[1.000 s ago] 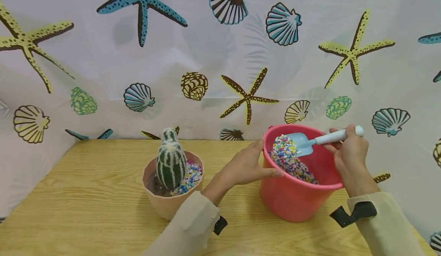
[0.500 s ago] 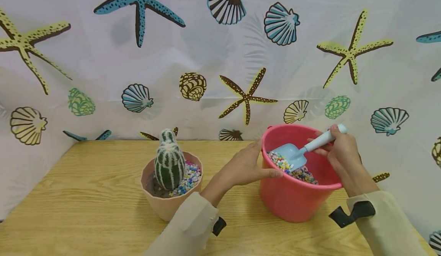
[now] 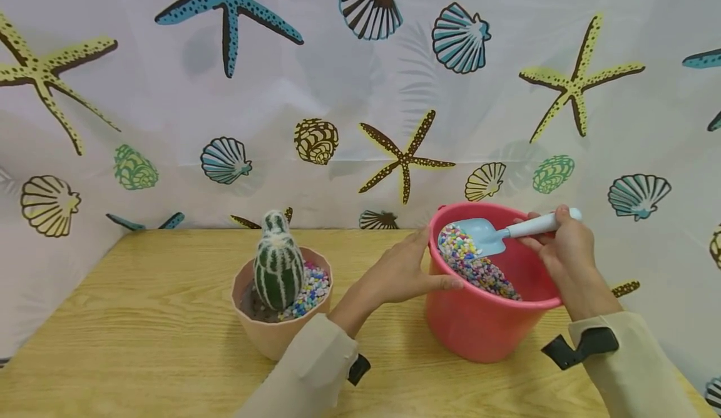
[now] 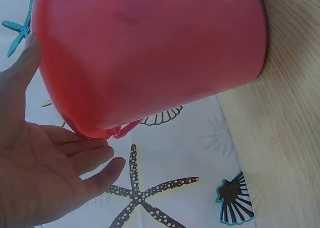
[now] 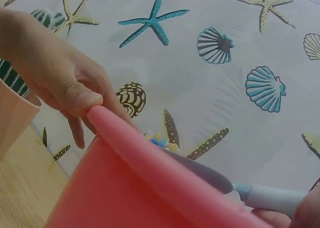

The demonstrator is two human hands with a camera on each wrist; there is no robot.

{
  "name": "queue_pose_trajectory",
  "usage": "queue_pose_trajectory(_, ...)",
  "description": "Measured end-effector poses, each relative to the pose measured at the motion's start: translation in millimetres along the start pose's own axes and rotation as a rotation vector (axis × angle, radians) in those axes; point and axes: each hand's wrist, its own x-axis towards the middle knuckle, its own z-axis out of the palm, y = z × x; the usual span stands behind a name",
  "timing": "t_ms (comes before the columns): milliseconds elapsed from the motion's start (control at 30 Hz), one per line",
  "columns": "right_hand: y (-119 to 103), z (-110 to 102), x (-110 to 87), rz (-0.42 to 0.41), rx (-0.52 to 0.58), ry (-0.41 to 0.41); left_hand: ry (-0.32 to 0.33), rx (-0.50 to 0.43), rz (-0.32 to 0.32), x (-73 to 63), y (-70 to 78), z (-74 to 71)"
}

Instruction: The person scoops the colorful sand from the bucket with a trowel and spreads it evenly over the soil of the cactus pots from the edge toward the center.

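A pink bucket (image 3: 479, 327) stands on the table at right, with small multicoloured pebbles (image 3: 484, 274) inside. My left hand (image 3: 394, 274) holds its left rim, the thumb at the front edge and the fingers farther back along the outside. My right hand (image 3: 569, 249) grips the pale handle of a light-blue hand shovel (image 3: 485, 236) over the bucket's right side. The shovel's blade is inside the bucket mouth, touching a heap of pebbles at the left wall. In the right wrist view, the bucket rim (image 5: 150, 158) hides most of the pebbles and part of the blade.
Left of the bucket stands a peach-coloured pot (image 3: 265, 336) with a striped, fuzzy cactus (image 3: 278, 274). More coloured pebbles (image 3: 312, 290) cover its right side, with brown soil at left. Behind the wooden table (image 3: 141, 318) hangs a cloth (image 3: 338, 86) printed with starfish and shells.
The shovel's blade dipped toward the front left among the pebbles, its handle steeper, then levelled and rose back with pebbles at its tip. My left hand has stayed on the rim.
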Motion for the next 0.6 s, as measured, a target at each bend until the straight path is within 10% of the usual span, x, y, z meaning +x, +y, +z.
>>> queue_pose_trajectory(600, 14.4, -39.0, 59.2, 0.023, 0.216, -0.079, 0.077, -0.11, 0.038, -20.3, -14.4, 11.7)
